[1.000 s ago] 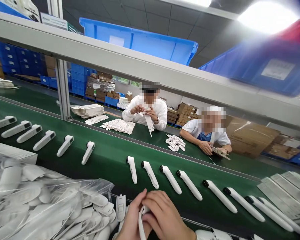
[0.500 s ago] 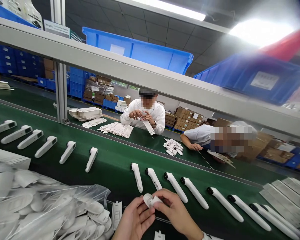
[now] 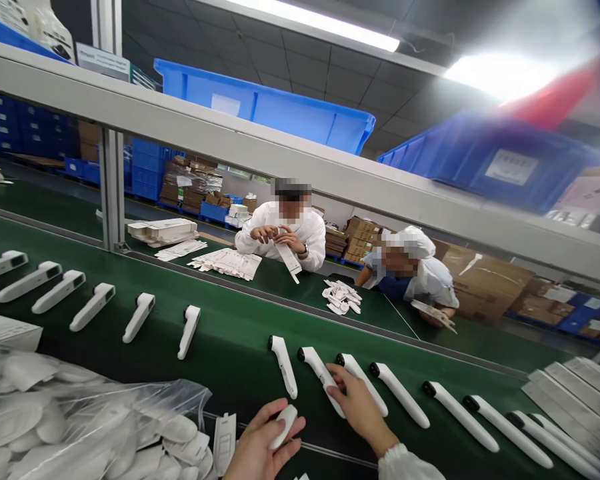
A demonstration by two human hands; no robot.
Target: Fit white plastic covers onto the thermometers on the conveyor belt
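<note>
My left hand [image 3: 265, 443] is closed around a small white plastic cover [image 3: 284, 427], thumb on top. Slightly ahead and to the right, my right hand [image 3: 363, 407] has its thumb and fingers on the lower half of a white handheld thermometer [image 3: 314, 363] with a black head. That thermometer lies on the green belt [image 3: 215, 353]. Just left of it lies another thermometer [image 3: 283, 367]. A flat white cover piece [image 3: 225, 443] lies left of my left hand, beside a clear plastic bag [image 3: 180, 400] full of white covers.
More thermometers [image 3: 403, 397] form a row to the right, and several others [image 3: 94, 307] to the left. White folded boxes [image 3: 565, 407] lie at the right. Across the belt two people [image 3: 280, 233] work. A beam [image 3: 260, 150] carries blue bins [image 3: 270, 100] overhead.
My right hand has left the cover and moved forward and right onto a thermometer. The cover stays in my left hand. The person at the far right has shifted left and sits more upright.
</note>
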